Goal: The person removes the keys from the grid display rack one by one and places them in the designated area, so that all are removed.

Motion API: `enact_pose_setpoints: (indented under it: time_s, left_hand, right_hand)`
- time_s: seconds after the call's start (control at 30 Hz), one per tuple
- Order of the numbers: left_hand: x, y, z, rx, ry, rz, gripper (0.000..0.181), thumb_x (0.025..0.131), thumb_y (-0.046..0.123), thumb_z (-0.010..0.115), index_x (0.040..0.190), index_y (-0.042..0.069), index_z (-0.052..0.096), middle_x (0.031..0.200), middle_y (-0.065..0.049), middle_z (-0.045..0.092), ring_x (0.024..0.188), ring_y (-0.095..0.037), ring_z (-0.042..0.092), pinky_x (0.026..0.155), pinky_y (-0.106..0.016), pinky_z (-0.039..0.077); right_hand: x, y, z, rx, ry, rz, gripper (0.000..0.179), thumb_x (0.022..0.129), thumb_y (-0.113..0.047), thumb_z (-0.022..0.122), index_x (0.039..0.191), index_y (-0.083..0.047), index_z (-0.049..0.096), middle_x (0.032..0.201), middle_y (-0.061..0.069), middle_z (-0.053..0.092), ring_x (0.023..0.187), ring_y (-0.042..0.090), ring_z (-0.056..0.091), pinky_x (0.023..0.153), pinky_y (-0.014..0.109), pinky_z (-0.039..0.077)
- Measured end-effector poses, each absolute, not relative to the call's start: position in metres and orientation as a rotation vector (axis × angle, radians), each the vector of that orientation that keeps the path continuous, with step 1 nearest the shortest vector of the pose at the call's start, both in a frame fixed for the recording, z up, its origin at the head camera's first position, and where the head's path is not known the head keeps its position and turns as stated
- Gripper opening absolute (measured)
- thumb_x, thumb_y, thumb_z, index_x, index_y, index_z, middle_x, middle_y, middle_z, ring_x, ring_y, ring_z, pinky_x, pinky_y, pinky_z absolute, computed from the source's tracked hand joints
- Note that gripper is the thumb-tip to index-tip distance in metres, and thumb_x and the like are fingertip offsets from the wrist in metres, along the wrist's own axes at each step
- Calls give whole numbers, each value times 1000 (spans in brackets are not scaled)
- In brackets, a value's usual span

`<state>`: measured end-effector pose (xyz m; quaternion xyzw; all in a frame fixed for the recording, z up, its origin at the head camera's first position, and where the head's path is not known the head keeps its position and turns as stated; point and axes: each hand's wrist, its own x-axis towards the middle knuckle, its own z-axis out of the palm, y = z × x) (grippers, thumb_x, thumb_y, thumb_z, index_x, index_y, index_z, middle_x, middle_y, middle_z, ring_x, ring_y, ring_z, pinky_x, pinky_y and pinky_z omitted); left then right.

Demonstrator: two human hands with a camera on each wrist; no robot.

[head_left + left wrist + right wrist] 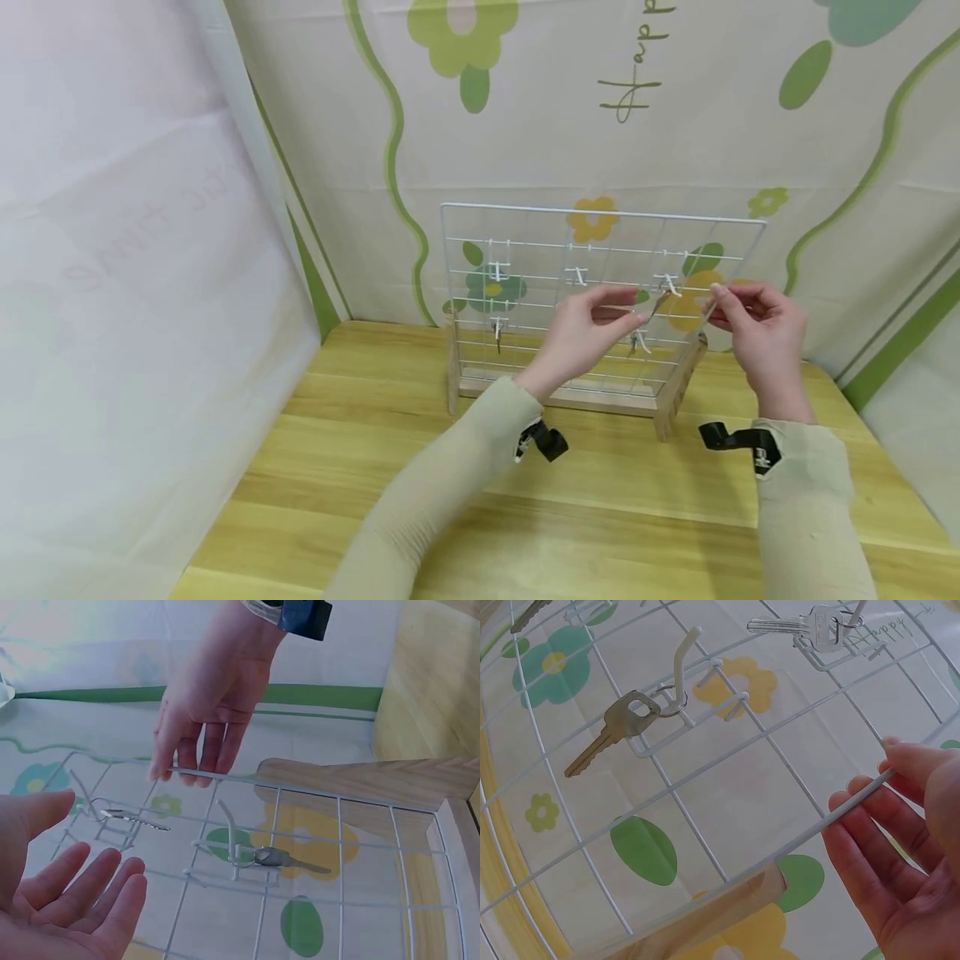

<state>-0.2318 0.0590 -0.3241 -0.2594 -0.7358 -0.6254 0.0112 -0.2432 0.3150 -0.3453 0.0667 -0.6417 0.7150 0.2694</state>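
A white wire grid (pixel 603 214) stands upright in a wooden stand (pixel 667 400). My right hand (pixel 768 333) pinches its right edge wire between thumb and fingers; in the right wrist view the fingertips (pixel 862 785) lie against that wire. A silver key (pixel 810 628) hangs by its ring on the upper right hook (pixel 670 285). My left hand (pixel 585 333) is beside this key, and in the left wrist view its fingers are spread apart with nothing gripped. Another key (pixel 619 727) hangs on the lower right hook (pixel 641 340).
At the lower left of the grid a key (pixel 499 340) hangs on its hook. The upper left hook (pixel 497 271) and upper middle hook (pixel 577 275) stick out bare. Behind the grid is a flower-printed cloth (pixel 525 150); under the stand, a wooden tabletop (pixel 600 517).
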Motion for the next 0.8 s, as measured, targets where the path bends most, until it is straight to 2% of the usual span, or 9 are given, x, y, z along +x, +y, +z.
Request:
enact_pose_setpoints:
  time_s: [0.2, 0.37, 0.6, 0.8]
  left_hand:
    - [-245, 81, -317, -763, -2340, -1899, 37, 98, 30, 73, 131, 15, 68, 116, 10, 70, 96, 1, 65, 80, -15, 54]
    - [-251, 94, -313, -718, -2334, -1846, 28, 98, 30, 73, 122, 17, 73, 105, 14, 71, 88, 3, 65, 74, -14, 54]
    - [-254, 101, -312, -644, -2323, -1787, 18, 98, 31, 72, 111, 20, 78, 94, 19, 70, 82, 6, 62, 73, -14, 52]
    - [-254, 102, -312, -634, -2295, -1809, 15, 97, 29, 73, 107, 18, 79, 91, 17, 71, 80, 4, 63, 71, -15, 53]
  right_hand:
    - [-245, 313, -345, 183, -1726, 1911, 24, 90, -5, 78, 101, 14, 67, 87, 12, 74, 72, 17, 73, 69, 27, 59]
    - [-245, 314, -345, 188, -1737, 1904, 25, 90, -5, 77, 102, 14, 67, 88, 11, 74, 72, 16, 73, 70, 28, 59]
    - [-244, 315, -346, 159, -1746, 1920, 25, 90, -7, 78, 102, 12, 67, 87, 11, 74, 72, 15, 74, 69, 27, 59]
    - [-245, 315, -346, 171, -1740, 1910, 25, 90, -6, 78, 101, 14, 67, 85, 11, 73, 71, 16, 73, 69, 28, 59]
